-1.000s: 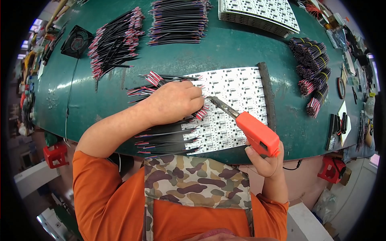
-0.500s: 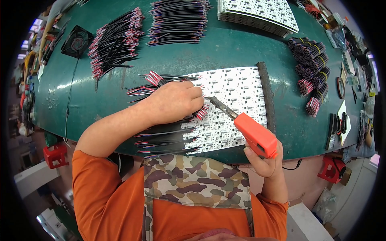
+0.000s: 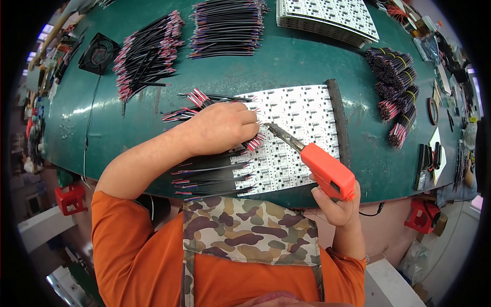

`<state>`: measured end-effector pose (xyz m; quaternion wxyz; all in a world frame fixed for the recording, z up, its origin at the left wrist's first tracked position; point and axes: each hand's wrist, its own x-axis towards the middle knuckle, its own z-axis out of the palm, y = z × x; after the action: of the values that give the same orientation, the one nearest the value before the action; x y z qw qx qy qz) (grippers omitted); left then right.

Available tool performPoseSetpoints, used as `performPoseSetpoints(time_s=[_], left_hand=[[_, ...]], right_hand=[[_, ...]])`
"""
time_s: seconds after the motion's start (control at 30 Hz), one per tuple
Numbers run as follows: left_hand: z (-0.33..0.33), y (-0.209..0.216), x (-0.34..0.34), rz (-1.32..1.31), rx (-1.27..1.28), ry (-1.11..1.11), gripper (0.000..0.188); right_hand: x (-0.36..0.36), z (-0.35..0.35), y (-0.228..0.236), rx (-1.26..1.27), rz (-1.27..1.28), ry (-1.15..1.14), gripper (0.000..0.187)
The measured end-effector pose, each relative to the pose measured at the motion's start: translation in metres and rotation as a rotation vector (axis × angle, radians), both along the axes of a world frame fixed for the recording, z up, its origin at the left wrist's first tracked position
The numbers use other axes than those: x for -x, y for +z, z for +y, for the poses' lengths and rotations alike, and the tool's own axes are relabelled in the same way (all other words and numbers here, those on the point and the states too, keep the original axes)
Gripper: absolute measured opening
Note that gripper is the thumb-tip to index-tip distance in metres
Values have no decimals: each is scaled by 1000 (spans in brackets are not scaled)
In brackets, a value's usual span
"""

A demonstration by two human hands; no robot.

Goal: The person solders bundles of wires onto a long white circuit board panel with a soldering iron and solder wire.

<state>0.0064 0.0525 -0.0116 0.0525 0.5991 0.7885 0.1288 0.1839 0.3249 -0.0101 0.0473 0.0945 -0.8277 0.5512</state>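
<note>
My left hand (image 3: pixel 225 127) is closed around a bunch of short black cables (image 3: pixel 252 143) with red and white stripped ends. It rests over the left edge of a white circuit board panel (image 3: pixel 291 120) printed with rows of small parts. In my right hand (image 3: pixel 338 207) is an orange-red soldering gun (image 3: pixel 327 171), its dark metal tip (image 3: pixel 272 127) pointing up and left, close to my left fingertips. Whether the tip touches a wire is too small to tell. Several cables (image 3: pixel 215 183) lie along the panel's left edge, below my left forearm.
A dark bar (image 3: pixel 338 123) borders the panel's right edge. Cable piles (image 3: pixel 227 28) and a stack of panels (image 3: pixel 327 21) lie at the far side of the green table (image 3: pixel 204 77). Tied wire bundles (image 3: pixel 394 77) sit to the right; a small black fan (image 3: pixel 98 53) stands far left.
The soldering gun has shifted very slightly to the right, with my right hand. My left hand stays in nearly the same place, still holding the cables.
</note>
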Motion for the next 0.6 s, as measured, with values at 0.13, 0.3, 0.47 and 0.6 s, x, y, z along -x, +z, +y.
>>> performPoseSetpoints(time_s=[0.13, 0.3, 0.47, 0.6], left_hand=[[1, 1, 1, -5, 14, -12, 9], [2, 1, 1, -15, 30, -14, 8], [2, 4, 3, -36, 57, -24, 10], [3, 3, 2, -41, 63, -15, 11]], right_hand=[[3, 0, 4, 1, -30, 25, 40], [-5, 1, 0, 0, -99, -6, 44], [-4, 2, 2, -20, -134, 3, 49], [-4, 2, 1, -51, -43, 17, 51]])
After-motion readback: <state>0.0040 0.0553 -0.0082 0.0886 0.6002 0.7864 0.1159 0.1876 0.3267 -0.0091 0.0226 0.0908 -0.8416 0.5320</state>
